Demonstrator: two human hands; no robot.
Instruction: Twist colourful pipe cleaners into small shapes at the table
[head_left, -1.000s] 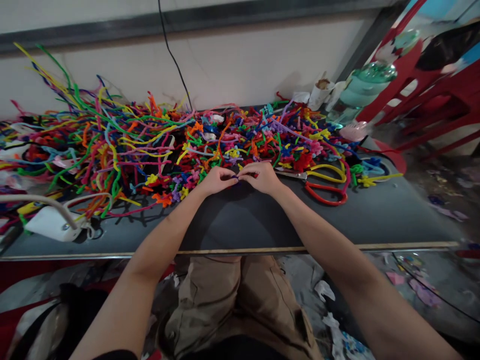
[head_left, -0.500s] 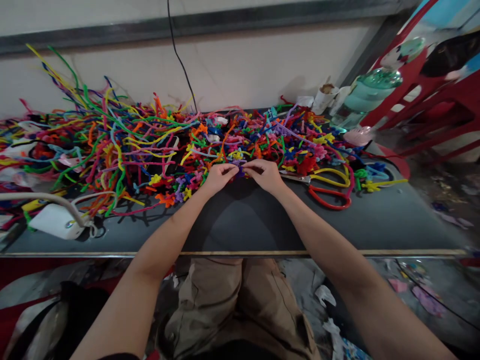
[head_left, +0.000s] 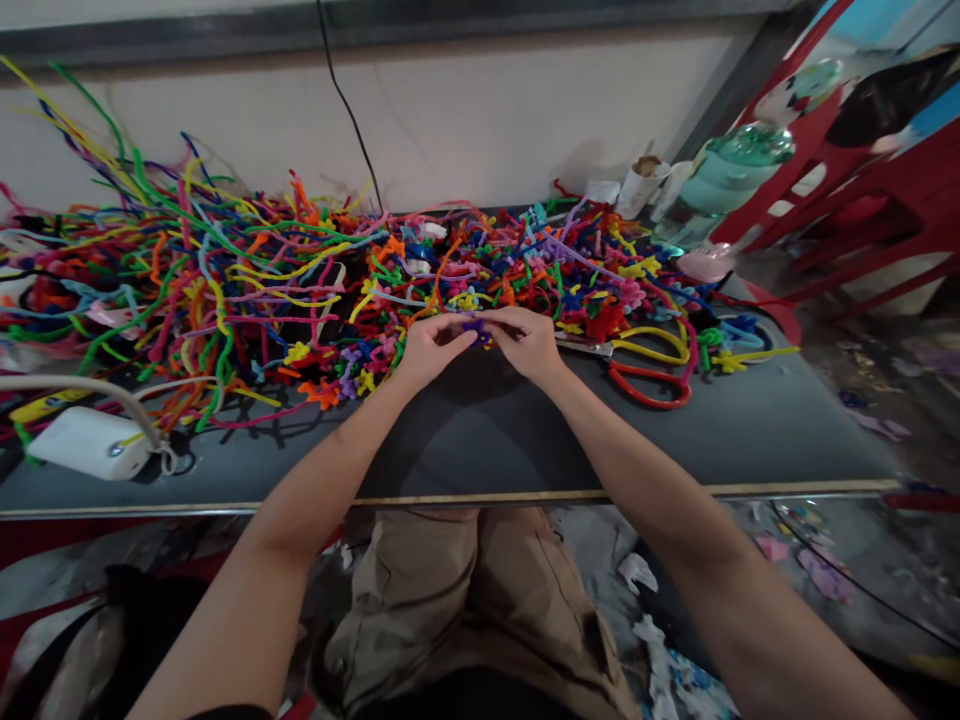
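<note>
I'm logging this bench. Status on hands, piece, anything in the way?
Left hand and right hand pinching small purple piece. Piece partly hidden. Nearest clutter: colourful fuzzy-stem pile just beyond, scissors beside right hand.

text — none legible | labels, numbers (signs too) — none readable

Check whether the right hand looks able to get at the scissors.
Probably yes: the scissors lie beside the right hand, red and yellow handles mostly uncovered, with only a pink stem at their outer end. The hand is busy holding a purple piece, though.
</note>
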